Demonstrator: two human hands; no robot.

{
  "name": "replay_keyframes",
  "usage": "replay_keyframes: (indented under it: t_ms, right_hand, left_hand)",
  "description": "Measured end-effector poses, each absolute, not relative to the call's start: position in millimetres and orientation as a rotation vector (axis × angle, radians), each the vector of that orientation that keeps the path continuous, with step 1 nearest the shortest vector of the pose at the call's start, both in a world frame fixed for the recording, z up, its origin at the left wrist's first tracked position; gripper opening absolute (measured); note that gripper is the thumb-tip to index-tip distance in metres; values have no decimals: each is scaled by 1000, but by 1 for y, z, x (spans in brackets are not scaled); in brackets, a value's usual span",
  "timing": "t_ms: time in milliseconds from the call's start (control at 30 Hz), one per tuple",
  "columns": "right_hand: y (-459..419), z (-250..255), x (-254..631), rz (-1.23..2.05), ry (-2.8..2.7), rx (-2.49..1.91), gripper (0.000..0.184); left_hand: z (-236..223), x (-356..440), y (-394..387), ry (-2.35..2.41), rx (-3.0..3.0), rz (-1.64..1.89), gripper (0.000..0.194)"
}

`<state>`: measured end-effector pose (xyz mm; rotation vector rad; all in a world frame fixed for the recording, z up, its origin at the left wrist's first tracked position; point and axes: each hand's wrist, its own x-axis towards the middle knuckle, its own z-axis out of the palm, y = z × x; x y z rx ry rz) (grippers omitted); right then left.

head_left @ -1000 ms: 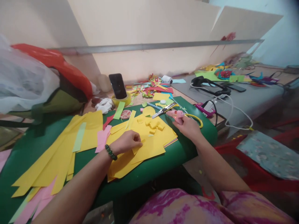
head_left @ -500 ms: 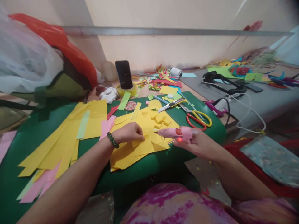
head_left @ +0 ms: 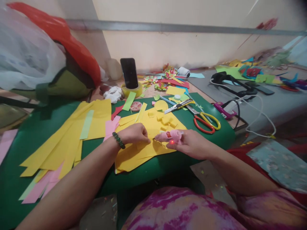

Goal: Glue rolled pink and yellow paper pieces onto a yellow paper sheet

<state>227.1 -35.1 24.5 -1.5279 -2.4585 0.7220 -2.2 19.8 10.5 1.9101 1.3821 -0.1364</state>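
In my right hand (head_left: 198,144) is a pink glue gun (head_left: 171,136) with a glowing red light, its nozzle pointing left. The tip is close to the fingertips of my left hand (head_left: 135,133); whether it touches the paper I cannot tell. Thumb and finger of the left hand pinch a small yellow paper strip (head_left: 142,146), partly hidden against the yellow behind it. Both hands are over a stack of yellow paper sheets (head_left: 130,163). Several small folded yellow paper pieces (head_left: 169,121) lie on that stack, just beyond the glue gun.
Red-and-yellow-handled scissors (head_left: 203,123) and a box cutter (head_left: 177,106) lie beyond my right hand. Long yellow strips (head_left: 59,137) spread at left on the green surface (head_left: 96,151). A phone (head_left: 129,73) stands in a tape roll (head_left: 139,91). A white cable (head_left: 261,111) hangs at right.
My right hand has brought the glue gun left, its nozzle now near my left fingertips. The left hand keeps its pinch in about the same place. The view has shifted slightly.
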Motion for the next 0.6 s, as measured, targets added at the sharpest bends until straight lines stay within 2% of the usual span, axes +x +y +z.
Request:
replay_keyframes:
  t_ms: [167, 433, 600]
  right_hand:
    - [-39, 32, 228, 837, -2523, -1527, 34]
    - [-32, 24, 223, 744, -2490, -1613, 40]
    - [-33, 20, 229, 784, -2463, -1491, 36]
  left_hand:
    - [11, -2, 19, 1377, 1904, -141, 18]
    - [12, -1, 18, 1379, 1897, -121, 19]
    - [12, -3, 18, 1362, 1883, -58, 19]
